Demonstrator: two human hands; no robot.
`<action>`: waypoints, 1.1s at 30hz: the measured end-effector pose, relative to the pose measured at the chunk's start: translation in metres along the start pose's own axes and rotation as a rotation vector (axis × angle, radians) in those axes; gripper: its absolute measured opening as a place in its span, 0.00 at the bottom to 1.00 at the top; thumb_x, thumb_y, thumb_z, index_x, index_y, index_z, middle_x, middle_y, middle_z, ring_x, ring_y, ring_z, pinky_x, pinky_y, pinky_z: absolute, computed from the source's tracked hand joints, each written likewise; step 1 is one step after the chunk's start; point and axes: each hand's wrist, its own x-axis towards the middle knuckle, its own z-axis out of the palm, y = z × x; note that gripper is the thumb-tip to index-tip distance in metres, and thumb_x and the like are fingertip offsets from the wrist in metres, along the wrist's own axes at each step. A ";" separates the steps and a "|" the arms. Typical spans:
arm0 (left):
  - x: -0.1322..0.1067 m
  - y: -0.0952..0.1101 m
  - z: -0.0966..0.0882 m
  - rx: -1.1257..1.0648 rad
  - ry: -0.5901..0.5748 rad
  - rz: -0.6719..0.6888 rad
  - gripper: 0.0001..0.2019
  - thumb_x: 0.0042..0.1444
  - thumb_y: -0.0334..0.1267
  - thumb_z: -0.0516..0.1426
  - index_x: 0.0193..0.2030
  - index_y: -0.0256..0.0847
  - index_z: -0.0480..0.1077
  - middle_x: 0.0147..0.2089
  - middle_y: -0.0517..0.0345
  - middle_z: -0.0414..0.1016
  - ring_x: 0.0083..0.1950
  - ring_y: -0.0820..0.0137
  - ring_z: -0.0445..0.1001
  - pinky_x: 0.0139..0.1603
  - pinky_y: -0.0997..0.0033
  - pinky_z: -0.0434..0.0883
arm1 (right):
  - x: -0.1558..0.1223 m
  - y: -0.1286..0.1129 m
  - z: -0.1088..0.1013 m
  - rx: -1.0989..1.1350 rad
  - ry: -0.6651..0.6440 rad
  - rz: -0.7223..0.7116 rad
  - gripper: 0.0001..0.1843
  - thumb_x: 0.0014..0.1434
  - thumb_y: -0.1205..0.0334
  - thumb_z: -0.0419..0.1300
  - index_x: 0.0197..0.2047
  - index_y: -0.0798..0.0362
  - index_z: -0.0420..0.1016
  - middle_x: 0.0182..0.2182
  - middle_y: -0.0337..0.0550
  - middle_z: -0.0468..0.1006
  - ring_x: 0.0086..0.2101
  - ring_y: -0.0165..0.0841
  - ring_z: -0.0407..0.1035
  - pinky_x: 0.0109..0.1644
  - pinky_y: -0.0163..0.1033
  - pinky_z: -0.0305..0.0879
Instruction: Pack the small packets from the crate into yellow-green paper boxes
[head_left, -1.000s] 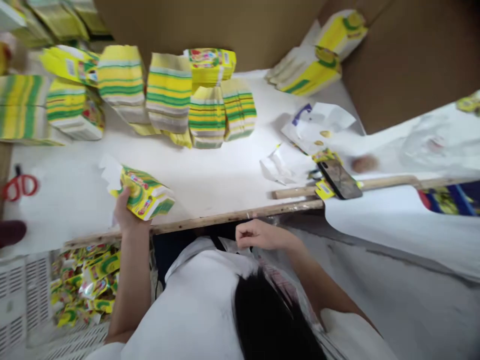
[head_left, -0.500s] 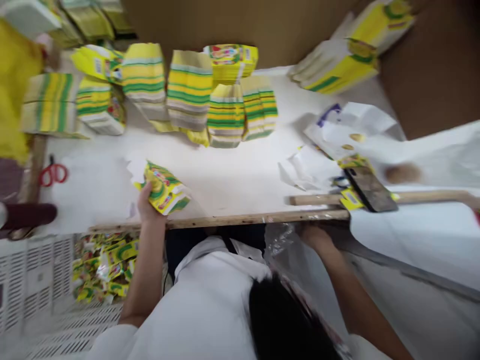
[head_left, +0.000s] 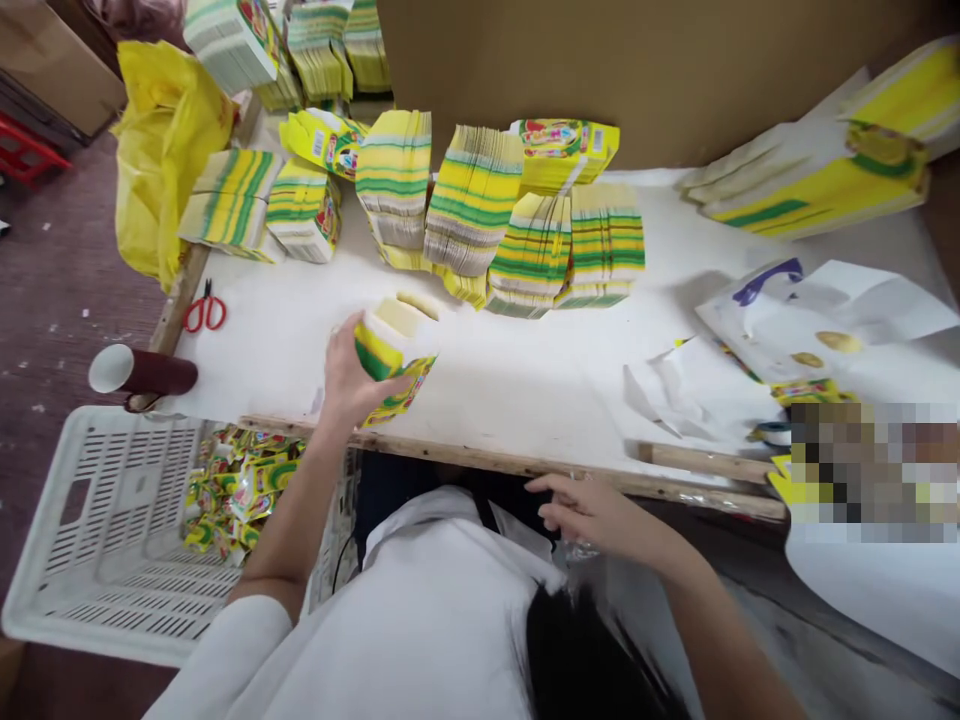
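My left hand [head_left: 352, 378] grips a small yellow and green carton [head_left: 396, 362] just above the white tabletop, near its front edge. The thumb lies on the near side and the fingers wrap the far left side. Pale flaps stand out at the carton's upper end. Over the front edge of the table is my right hand [head_left: 589, 515], its fingers loosely bent and apart, with nothing seen in it. Some clear plastic shows just below it. Behind the held carton stand bundles of stacked flat cartons [head_left: 474, 200] with yellow and green stripes.
Red-handled scissors [head_left: 205, 311] and a dark red tube [head_left: 154, 371] lie at the left. A white crate [head_left: 97, 540] below holds many small yellow packets [head_left: 255, 485]. Torn white paper [head_left: 697, 385] lies at the right. A wooden strip [head_left: 450, 455] edges the table.
The carton in my left hand has turned and now looks boxier, with its flapped end upward. My right hand has come up from below the table edge toward the middle. The view has swung left.
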 end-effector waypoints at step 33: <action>0.023 -0.016 0.014 0.805 -0.398 0.363 0.53 0.43 0.55 0.66 0.73 0.36 0.50 0.61 0.34 0.66 0.60 0.42 0.65 0.60 0.44 0.59 | 0.185 -0.131 -0.026 -0.623 0.568 -0.663 0.55 0.60 0.63 0.63 0.76 0.54 0.28 0.75 0.63 0.38 0.74 0.54 0.36 0.72 0.68 0.43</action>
